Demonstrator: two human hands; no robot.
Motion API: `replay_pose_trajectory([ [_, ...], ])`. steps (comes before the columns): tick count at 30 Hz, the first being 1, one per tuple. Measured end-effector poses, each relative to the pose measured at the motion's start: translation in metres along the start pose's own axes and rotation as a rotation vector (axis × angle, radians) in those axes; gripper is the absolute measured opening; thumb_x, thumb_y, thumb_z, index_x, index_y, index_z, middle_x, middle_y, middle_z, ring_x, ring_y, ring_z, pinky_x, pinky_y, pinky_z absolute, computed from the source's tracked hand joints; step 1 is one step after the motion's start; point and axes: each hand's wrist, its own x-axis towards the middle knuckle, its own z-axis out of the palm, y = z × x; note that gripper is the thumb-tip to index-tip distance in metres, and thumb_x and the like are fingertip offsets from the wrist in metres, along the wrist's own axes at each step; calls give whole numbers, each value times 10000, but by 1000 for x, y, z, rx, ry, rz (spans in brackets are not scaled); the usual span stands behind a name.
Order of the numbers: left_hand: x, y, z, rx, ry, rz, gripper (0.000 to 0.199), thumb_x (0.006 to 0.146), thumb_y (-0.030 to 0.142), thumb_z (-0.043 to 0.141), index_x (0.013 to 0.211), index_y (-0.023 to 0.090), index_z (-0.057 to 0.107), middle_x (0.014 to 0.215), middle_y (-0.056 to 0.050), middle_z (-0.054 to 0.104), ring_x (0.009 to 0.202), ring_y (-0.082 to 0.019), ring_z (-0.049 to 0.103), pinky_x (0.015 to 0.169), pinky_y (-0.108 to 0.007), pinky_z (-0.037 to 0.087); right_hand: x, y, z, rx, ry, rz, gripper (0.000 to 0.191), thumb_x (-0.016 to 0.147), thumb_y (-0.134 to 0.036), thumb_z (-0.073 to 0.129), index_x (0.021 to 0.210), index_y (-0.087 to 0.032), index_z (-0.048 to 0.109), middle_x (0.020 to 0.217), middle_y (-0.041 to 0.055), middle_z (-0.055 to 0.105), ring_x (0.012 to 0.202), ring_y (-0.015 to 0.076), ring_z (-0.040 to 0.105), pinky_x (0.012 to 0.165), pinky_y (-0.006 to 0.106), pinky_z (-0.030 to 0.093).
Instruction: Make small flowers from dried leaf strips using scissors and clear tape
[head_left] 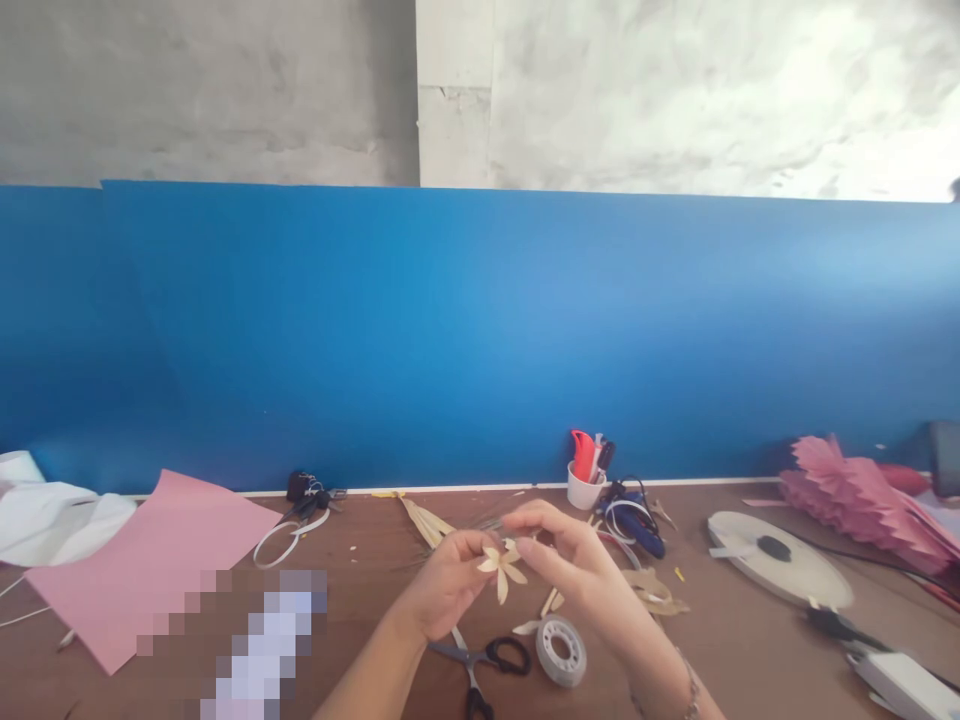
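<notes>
A small cream craft flower [500, 566] with several pointed petals is in front of me, above the table. My left hand [448, 585] is closed on it, fingertips at its left side. My right hand [570, 555] curves in from the other side, thumb and bent fingers at the upper right petals; its grip is partly hidden. Below the hands lie black-handled scissors [480, 660], with a roll of clear tape [560, 651] beside them. Behind my left hand, a bundle of dry pale strips [424, 522] rests on the table.
A white cup [585, 488] of tools stands near the blue partition [480, 330]. On the left are pink paper [165, 550] and white material [56, 520]. To the right are a pale flat reel [780, 560], pink pleated paper [862, 500] and a white power strip [904, 685].
</notes>
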Motion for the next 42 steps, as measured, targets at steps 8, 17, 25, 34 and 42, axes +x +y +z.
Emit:
replay_pose_trajectory([
  [8,-3,2,-2,65,-96,-160,328,516,347,866,639,99,693,602,-22,593,566,-99,509,575,-225,357,-7,-6,-2,-217,-180,-30,215,772,-120,549,807,-241,722,754,8,582,723,167,547,627,267,413],
  [17,-3,5,-6,88,-128,-173,302,511,320,875,622,111,688,612,-14,601,592,-105,523,605,-220,370,-5,-7,-1,-353,-171,-27,120,746,-109,561,708,-193,638,689,-19,547,666,128,489,599,229,367],
  [25,-2,5,-2,95,-129,-133,314,486,345,881,584,117,688,641,-22,607,614,-115,527,603,-225,366,-4,0,0,-307,-160,-19,146,736,-98,558,691,-182,668,683,-6,581,664,129,496,589,225,368],
  [34,-4,7,-3,103,-114,-189,331,451,350,880,565,110,683,575,-14,592,537,-99,489,555,-225,330,-6,-5,0,-306,-207,27,178,688,-66,541,718,-175,679,700,-11,599,624,108,507,552,202,371],
  [42,-3,5,-6,100,-110,-268,286,411,255,891,572,103,708,544,-7,587,535,-93,475,553,-218,322,-7,-9,-1,-446,-247,-19,193,693,-59,531,720,-184,676,733,-1,626,672,120,545,600,209,388],
])
